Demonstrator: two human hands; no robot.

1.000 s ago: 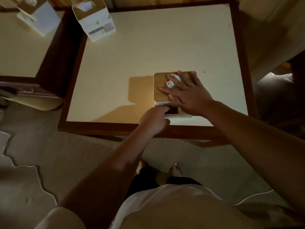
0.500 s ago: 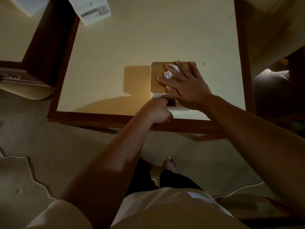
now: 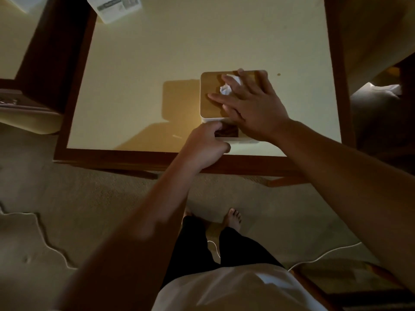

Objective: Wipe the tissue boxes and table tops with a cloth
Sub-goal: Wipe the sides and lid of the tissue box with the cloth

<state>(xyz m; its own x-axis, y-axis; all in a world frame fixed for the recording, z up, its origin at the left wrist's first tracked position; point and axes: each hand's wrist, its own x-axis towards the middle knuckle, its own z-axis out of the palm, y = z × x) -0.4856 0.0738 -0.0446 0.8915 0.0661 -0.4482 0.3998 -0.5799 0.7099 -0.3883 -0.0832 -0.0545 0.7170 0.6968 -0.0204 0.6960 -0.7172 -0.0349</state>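
A white tissue box (image 3: pixel 211 102) with a wooden lid and a tuft of white tissue (image 3: pixel 226 88) stands near the front edge of the cream table top (image 3: pixel 146 63). My right hand (image 3: pixel 251 106) lies flat on the lid, fingers straight, holding the box down. My left hand (image 3: pixel 204 142) is curled around a dark cloth (image 3: pixel 228 132) and presses it against the box's near side. Most of the cloth is hidden by my fingers.
A second white tissue box (image 3: pixel 114 7) stands at the table's far left corner. Another table (image 3: pixel 13 37) with a box (image 3: pixel 24 2) is to the left. The table has a dark wooden rim (image 3: pixel 134 157). White cables (image 3: pixel 325 254) lie on the carpet by my feet.
The view has tilted down and closer. My left hand has shifted slightly along the box's near side with the cloth. My right hand stays on the lid.
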